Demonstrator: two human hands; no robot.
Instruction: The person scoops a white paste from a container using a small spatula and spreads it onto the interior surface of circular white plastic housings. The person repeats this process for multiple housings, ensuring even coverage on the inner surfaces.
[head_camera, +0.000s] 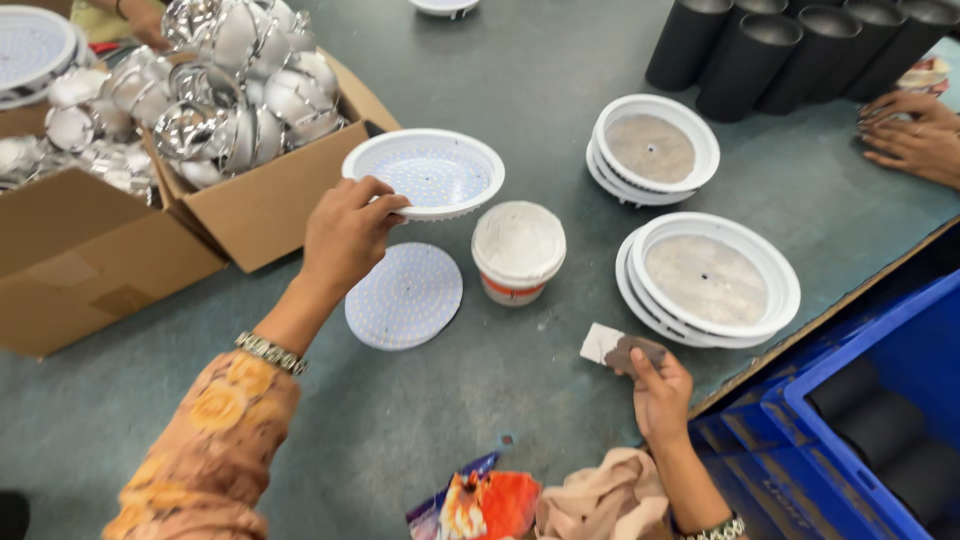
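The left hand (345, 235) holds a white round lamp housing (425, 172) by its rim (above a loose LED disc (404, 296)); the right hand (658, 392) pinches what seems a small paste-smeared spreader card (620, 349) over the counter (540, 90).

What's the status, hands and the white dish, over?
Left hand grips white round housing by its rim. Right hand holds small paste-smeared card. White tub stands just below housing.

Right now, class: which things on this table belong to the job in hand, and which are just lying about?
In use:
left hand holding white dish
right hand holding card
tub
disc
dish stacks

Lying about:
cardboard box
black tubes
blue crate
cloth
wrapper
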